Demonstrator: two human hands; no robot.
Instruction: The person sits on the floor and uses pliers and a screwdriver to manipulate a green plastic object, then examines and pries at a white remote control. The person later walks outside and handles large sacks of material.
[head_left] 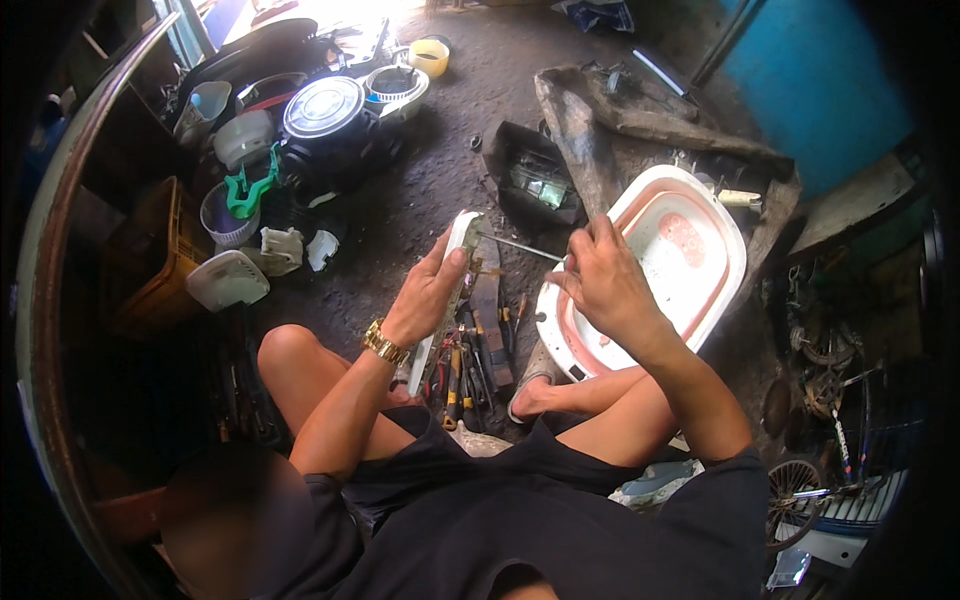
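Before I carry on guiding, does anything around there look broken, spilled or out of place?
Yes, possibly: a small jagged white plastic-looking piece lies loose on the dark, rough floor, left of the left hand. Its ragged outline suggests breakage. I see no clear spill, though shadows hide parts.

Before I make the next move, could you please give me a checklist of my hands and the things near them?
1. Left hand gripping the white part: ok.
2. Right hand holding the thin metal rod: ok.
3. Rod pointing toward the white part: ok.
4. Rod tip touching it: cannot tell.
5. Left wrist bare: not ok, a gold watch is on it.
6. Right hand clear of the tub: cannot tell, they overlap in view.
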